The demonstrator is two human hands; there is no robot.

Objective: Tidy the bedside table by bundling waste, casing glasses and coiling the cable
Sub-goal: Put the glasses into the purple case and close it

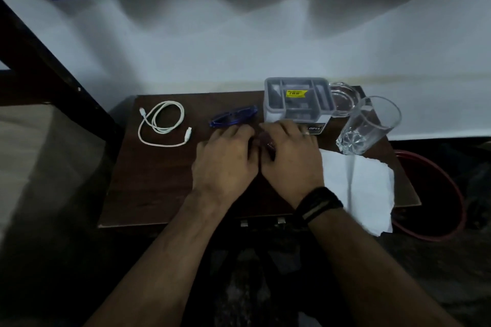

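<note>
My left hand (225, 156) and my right hand (289, 156) lie side by side at the middle of the dark wooden bedside table (159, 183). Between them sits a small dark maroon object (265, 141), apparently a glasses case, mostly hidden, and the fingers of both hands curl around it. Blue glasses (233, 116) lie folded just beyond my left fingertips. A white cable (163, 123) lies in a loose coil at the table's left. White tissue paper (358, 183) is spread flat at the right, hanging over the front edge.
A grey lidded plastic box (297, 99) with a yellow sticker stands at the back, just past my right fingers. A clear glass dish (344, 99) and a drinking glass (368, 126) stand at the back right. A red-rimmed bin (457, 194) sits below right. A white wall rises behind the table.
</note>
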